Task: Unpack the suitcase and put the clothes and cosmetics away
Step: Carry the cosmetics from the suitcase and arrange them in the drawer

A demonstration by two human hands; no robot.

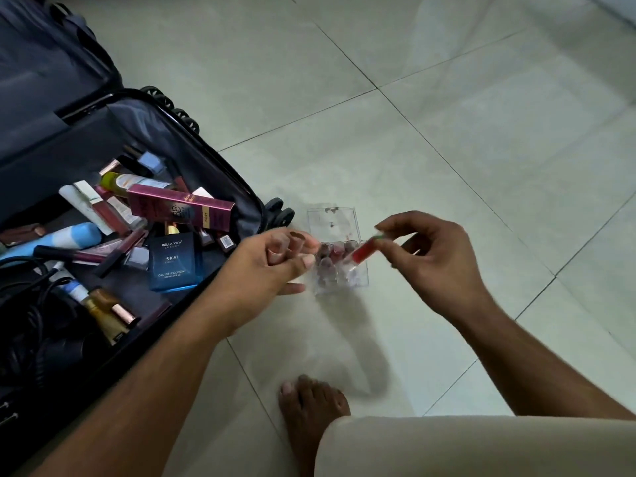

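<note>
An open dark suitcase point(241, 197) lies on the floor at the left, with cosmetics heaped inside: a blue cologne box point(173, 265), a pink BB cream box point(180, 208), tubes and bottles. A clear plastic organiser point(332, 218) stands on the tiles beside it, with several lipsticks point(330, 253) upright in its near slots. My right hand point(430, 256) pinches a red lip-gloss tube point(364, 253), tilted over the organiser. My left hand point(272, 266) hovers at the organiser's left side, fingers curled; whether it holds anything small is unclear.
Black cables point(31, 315) lie coiled in the suitcase's near corner. My bare foot point(309, 407) and bent knee point(447, 445) are on the pale tiled floor point(447, 132) in front of the organiser.
</note>
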